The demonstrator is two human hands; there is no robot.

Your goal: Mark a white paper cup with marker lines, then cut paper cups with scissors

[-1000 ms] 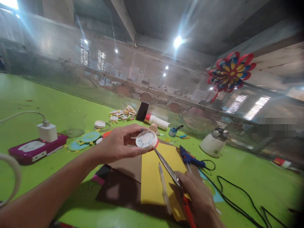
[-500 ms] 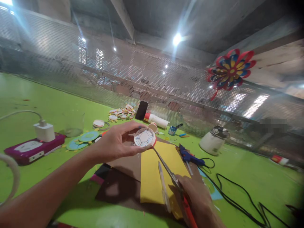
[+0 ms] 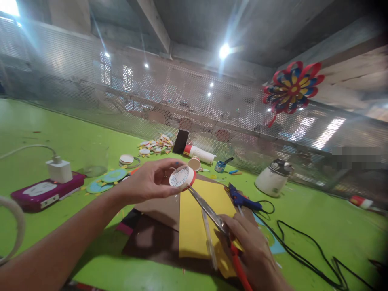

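Left hand [image 3: 148, 181] grips paper disc [image 3: 181, 176]; right hand [image 3: 251, 246] grips scissors [image 3: 209, 212].

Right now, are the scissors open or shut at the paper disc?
Open. The scissors in the right hand show two blades spread apart, the upper tip meeting the edge of the round paper disc held by the left hand.

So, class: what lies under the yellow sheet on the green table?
Brown card and a darker brown sheet stick out from under the yellow sheet, on the green table. Whatever else lies beneath is covered.
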